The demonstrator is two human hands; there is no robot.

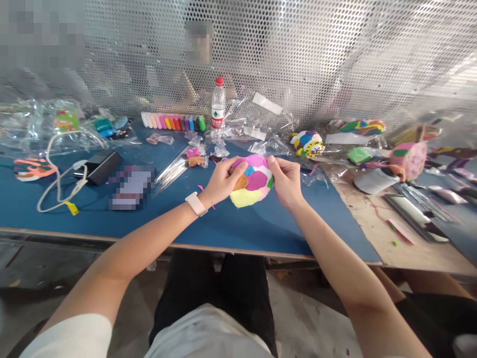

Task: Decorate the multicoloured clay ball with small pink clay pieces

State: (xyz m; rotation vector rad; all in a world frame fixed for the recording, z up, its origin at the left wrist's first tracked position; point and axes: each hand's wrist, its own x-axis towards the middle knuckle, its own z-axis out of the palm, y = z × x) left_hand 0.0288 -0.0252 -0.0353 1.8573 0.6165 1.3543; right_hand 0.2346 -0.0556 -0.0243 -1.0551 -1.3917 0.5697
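You can read no text for certain. On the bottle (219,94), upper centre of the frame, the label (218,108) shows you pale characters (217,121) on a red band (217,124) below a dark emblem (216,113), too small to make out.

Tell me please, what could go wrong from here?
The left hand and right hand pinch the colourful clay piece at its edges, so it might bend or dent. If they slip, it could drop onto the blue table. The sticks near the left hand might get knocked.
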